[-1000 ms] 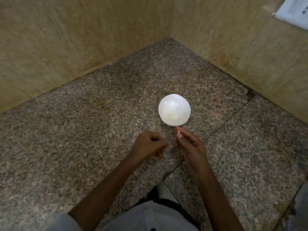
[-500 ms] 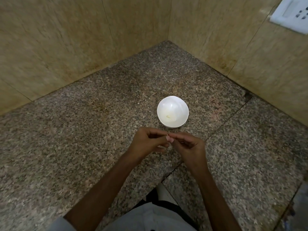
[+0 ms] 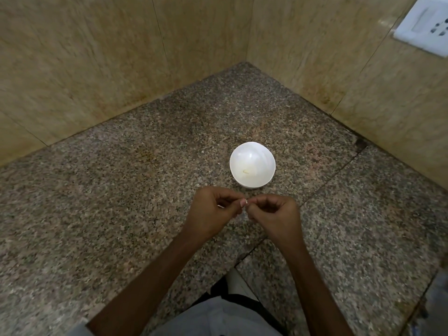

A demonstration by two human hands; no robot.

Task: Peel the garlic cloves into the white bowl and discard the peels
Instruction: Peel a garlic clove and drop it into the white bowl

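Observation:
The white bowl (image 3: pixel 252 165) stands on the speckled granite counter (image 3: pixel 121 202), with a pale peeled garlic piece (image 3: pixel 246 170) lying in its bottom. Just in front of the bowl, my left hand (image 3: pixel 213 212) and my right hand (image 3: pixel 274 215) meet fingertip to fingertip. Both have curled fingers and pinch a small whitish garlic clove (image 3: pixel 245 202) between them; most of the clove is hidden by the fingers.
The counter sits in a corner between two beige tiled walls (image 3: pixel 97 57). A white switch plate (image 3: pixel 426 23) is mounted on the right wall. A seam in the granite (image 3: pixel 322 185) runs diagonally right of the bowl. The counter's front edge is near my body.
My hands came together from slightly apart and now pinch the clove jointly. The view has shifted a little; the bowl has stayed in place.

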